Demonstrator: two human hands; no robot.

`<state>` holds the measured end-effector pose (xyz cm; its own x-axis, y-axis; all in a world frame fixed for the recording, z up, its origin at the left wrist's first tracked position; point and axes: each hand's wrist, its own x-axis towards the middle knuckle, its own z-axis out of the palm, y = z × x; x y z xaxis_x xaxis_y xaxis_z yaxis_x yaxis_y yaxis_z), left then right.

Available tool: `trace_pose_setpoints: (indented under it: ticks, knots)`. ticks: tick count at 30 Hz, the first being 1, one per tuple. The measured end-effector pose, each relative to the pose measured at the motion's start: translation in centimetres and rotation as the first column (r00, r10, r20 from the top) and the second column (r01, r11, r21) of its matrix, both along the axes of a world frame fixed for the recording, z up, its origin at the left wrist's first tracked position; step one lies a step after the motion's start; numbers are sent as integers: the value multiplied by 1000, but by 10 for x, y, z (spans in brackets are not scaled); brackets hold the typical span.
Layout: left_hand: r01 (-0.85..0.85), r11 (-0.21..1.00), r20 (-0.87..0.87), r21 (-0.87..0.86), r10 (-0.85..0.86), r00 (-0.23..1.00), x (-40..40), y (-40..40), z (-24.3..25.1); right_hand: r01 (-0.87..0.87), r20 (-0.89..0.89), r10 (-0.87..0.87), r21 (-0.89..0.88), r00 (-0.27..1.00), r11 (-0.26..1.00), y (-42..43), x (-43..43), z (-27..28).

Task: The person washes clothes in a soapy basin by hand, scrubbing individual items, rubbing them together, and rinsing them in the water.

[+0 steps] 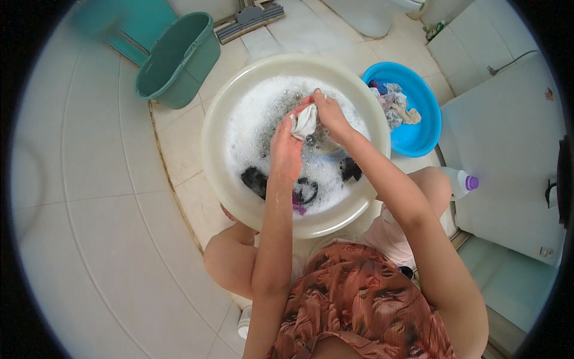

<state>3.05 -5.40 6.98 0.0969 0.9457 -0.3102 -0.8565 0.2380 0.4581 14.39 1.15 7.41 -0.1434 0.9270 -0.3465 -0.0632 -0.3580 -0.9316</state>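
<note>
A small white cloth (304,122) is bunched between my two hands, above the suds of a large cream plastic basin (218,179). My left hand (287,143) cups it from the left and below. My right hand (330,112) grips its upper right side, thumb pointing up. Foamy water (246,121) fills the basin. Black fabric (254,181) lies in the foam left of my left wrist, and another black piece (350,169) shows at the right. A purple cloth (298,207) and a black loop (309,190) are partly hidden by foam and my forearm.
A blue basin (419,139) with several wet garments (394,105) stands at the right. A green plastic bucket (193,76) is at the upper left, near a grey slatted object (251,18). A purple-capped bottle (462,183) stands beside my right knee. A white appliance (497,148) borders the right side.
</note>
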Motion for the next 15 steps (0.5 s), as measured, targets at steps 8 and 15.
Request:
trace_pose_setpoints:
  ticks: [8,15]
  knots:
    - [9,998,-680,-57,-46,732,-6,-1,-10,-230,-88,217,-197,972,953,-7,22,4]
    - [-250,965,-400,-76,200,895,-35,7,-15,-453,-132,437,-144,890,880,17,39,-11]
